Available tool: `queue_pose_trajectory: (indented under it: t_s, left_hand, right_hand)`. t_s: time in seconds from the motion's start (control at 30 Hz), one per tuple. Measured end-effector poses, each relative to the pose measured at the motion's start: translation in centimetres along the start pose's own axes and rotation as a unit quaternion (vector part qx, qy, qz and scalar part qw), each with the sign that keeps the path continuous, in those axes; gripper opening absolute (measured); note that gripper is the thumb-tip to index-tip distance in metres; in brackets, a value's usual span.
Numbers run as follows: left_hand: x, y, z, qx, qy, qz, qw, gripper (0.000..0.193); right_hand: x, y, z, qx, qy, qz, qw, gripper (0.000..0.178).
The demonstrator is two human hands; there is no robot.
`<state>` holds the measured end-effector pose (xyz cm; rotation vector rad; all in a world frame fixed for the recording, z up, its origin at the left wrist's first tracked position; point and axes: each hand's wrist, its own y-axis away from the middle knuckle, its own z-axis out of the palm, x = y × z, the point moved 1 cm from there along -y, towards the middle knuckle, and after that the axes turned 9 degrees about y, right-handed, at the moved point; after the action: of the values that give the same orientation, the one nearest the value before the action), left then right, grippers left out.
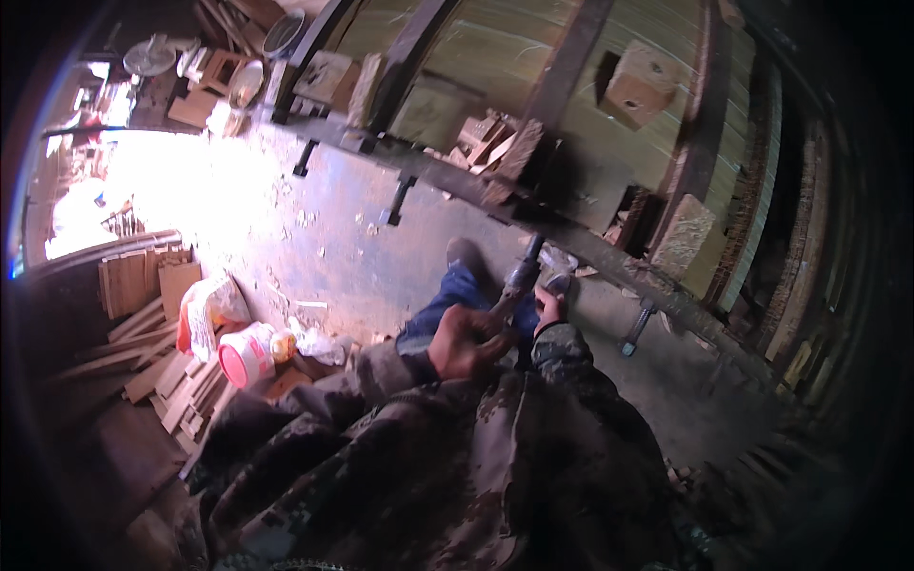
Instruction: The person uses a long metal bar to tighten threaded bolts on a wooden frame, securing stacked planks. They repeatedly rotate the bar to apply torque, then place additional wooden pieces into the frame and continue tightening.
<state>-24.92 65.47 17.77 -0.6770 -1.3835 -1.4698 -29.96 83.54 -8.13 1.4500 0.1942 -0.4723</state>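
Observation:
My left hand (pixel 466 344) is closed around the back end of a dark power-wrench-like tool (pixel 520 280). The tool's narrow front end points away from me and meets a bolt area at the edge of the metal clamp frame (pixel 447 178). Just right of the tool, my right hand (pixel 548 308) has its fingers curled in; what they grip is hidden. Other bolts jut toward me from the same frame edge: one bolt (pixel 398 202) to the left, another bolt (pixel 638 329) to the right.
Wood panels (pixel 609 133) lie under dark crossbars beyond the frame, with a wood block (pixel 644 84) on top. Wood scraps (pixel 484 140) sit near the edge. At left are stacked boards (pixel 181 390), a pink-and-white bucket (pixel 247 355) and a plastic bag (pixel 211 312).

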Motion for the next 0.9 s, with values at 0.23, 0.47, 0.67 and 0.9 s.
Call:
queue_pose_trajectory:
  t_s: [0.23, 0.47, 0.67, 0.9]
  left_hand:
    - [2.1, 2.0, -9.4, 0.014, 0.193, -0.022, 0.981, 0.027]
    - [1.2, 5.4, -23.2, 0.15, 0.33, 0.106, 0.926, 0.029]
    - [-5.2, 7.1, -38.8, 0.388, 0.507, 0.087, 0.765, 0.047]
    - [-15.9, 1.4, -52.9, 0.51, 0.51, -0.037, 0.692, 0.029]
  right_hand:
    - [8.6, -1.4, 3.7, -0.272, -0.048, 0.123, 0.953, 0.037]
    - [7.5, 2.8, 16.2, -0.3, 0.186, 0.101, 0.93, 0.038]
    - [9.3, 1.6, 28.0, -0.149, 0.428, -0.091, 0.887, 0.061]
    - [12.3, 0.2, 33.8, 0.002, 0.52, -0.096, 0.849, 0.048]
